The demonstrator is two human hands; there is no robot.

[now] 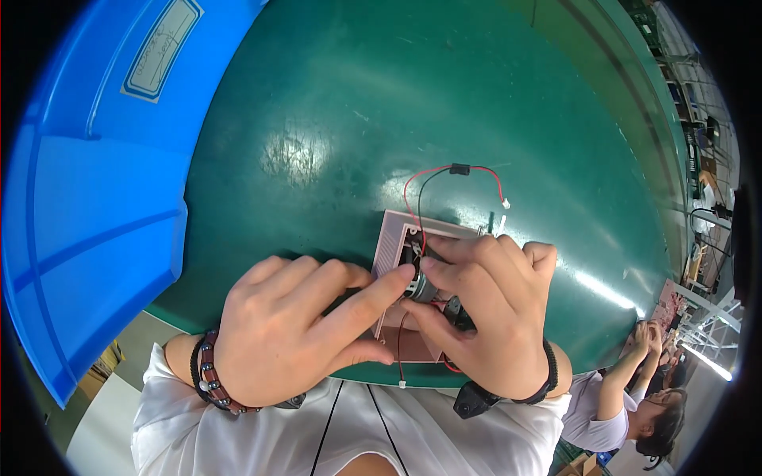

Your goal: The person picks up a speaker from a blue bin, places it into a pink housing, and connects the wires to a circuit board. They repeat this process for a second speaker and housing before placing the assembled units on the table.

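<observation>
– Your left hand [298, 329] is curling near you, and its pointing finger is pressing on a small grey motor [418, 287]. See it?

– Yes! Your right hand [488, 305] is pinching that motor too. It is sitting on a pink plastic plate [394, 238], at the near edge of the green table [397, 103].

– Red and black wires [444, 172] are looping just past the plate.

– And a big blue bin [87, 182] is standing far left.

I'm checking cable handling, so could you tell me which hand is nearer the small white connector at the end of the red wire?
Right. The right hand lies just below the white connector; the left hand is farther off, down-left.
</observation>
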